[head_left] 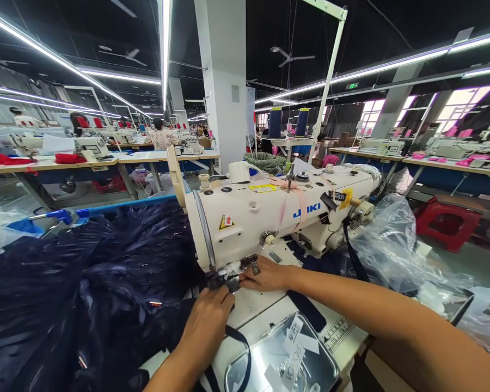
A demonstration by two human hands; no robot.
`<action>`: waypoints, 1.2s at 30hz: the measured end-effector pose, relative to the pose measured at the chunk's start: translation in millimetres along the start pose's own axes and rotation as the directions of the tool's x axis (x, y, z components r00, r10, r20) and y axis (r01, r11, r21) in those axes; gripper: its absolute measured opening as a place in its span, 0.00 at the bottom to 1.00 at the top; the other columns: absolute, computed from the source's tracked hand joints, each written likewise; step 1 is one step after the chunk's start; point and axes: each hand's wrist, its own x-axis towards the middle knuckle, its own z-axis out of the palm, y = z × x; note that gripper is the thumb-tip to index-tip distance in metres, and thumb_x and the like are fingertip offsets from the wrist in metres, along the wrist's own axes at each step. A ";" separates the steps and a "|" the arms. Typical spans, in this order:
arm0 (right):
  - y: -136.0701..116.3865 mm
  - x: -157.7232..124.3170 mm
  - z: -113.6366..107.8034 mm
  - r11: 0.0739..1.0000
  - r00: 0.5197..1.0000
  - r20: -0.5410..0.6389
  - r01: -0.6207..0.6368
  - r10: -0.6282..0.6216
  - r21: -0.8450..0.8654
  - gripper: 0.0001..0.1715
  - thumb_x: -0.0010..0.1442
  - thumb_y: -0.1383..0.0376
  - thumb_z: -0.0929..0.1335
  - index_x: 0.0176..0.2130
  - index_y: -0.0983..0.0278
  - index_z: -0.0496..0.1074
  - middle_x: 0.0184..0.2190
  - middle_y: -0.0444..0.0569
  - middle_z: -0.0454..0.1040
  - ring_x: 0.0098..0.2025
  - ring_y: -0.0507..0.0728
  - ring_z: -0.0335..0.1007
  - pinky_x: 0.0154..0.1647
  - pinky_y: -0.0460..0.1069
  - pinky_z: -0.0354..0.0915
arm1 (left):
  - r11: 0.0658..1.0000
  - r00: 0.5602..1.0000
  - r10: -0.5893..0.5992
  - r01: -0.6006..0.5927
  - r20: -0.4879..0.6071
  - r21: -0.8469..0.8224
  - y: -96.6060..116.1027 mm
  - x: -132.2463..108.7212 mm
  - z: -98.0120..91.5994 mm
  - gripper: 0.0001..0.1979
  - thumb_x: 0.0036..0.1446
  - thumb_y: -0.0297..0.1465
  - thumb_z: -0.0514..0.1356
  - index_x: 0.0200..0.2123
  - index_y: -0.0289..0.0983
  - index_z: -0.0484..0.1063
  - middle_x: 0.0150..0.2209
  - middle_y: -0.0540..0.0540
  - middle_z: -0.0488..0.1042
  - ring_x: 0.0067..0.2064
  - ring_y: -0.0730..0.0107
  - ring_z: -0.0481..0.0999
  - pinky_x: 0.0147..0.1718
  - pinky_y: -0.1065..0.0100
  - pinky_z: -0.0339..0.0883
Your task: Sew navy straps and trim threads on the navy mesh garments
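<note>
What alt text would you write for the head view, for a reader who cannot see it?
A left hand and right hand meet at the needle end of a cream JUKI sewing machine, beside a heap of navy fabric in a factory.

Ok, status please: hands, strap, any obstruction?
Left hand and right hand at presser foot, on dark strap. Navy fabric pile beside sewing machine. No obstruction seen.

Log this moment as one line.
left hand on dark strap | right hand at sewing machine foot | dark blue fabric heaped left
</note>
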 end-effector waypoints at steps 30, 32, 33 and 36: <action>-44.0 1.9 8.2 0.885 0.955 -0.002 -0.274 0.297 0.376 0.09 0.57 0.72 0.62 0.28 0.64 0.67 0.25 0.43 0.71 0.32 0.53 0.65 0.33 0.45 0.58 | 0.980 0.977 0.179 -0.167 -0.116 0.107 12.1 -40.4 18.0 0.12 0.51 0.25 0.52 0.38 0.31 0.71 0.49 0.36 0.70 0.47 0.58 0.68 0.45 0.62 0.63; -43.4 1.5 5.4 0.875 0.953 0.016 -0.283 0.301 0.392 0.08 0.56 0.71 0.62 0.27 0.64 0.68 0.25 0.43 0.71 0.32 0.53 0.65 0.31 0.44 0.58 | 0.979 0.978 0.177 -0.163 -0.110 0.122 13.0 -40.3 16.3 0.12 0.52 0.26 0.52 0.39 0.31 0.71 0.49 0.34 0.69 0.48 0.57 0.68 0.45 0.61 0.63; -43.1 1.6 4.7 0.873 0.954 0.022 -0.283 0.299 0.397 0.08 0.56 0.71 0.62 0.27 0.63 0.68 0.24 0.42 0.71 0.31 0.53 0.64 0.31 0.44 0.58 | 0.978 0.978 0.177 -0.163 -0.108 0.130 13.0 -40.1 16.2 0.12 0.53 0.27 0.52 0.39 0.31 0.71 0.49 0.34 0.69 0.48 0.57 0.68 0.45 0.60 0.63; -42.2 1.9 6.2 0.878 0.957 0.021 -0.274 0.289 0.391 0.09 0.57 0.71 0.62 0.27 0.63 0.67 0.24 0.42 0.70 0.30 0.53 0.64 0.32 0.45 0.58 | 0.972 0.974 0.199 -0.182 -0.105 0.149 11.0 -39.3 19.6 0.12 0.54 0.28 0.52 0.39 0.31 0.71 0.49 0.35 0.70 0.47 0.58 0.69 0.46 0.62 0.63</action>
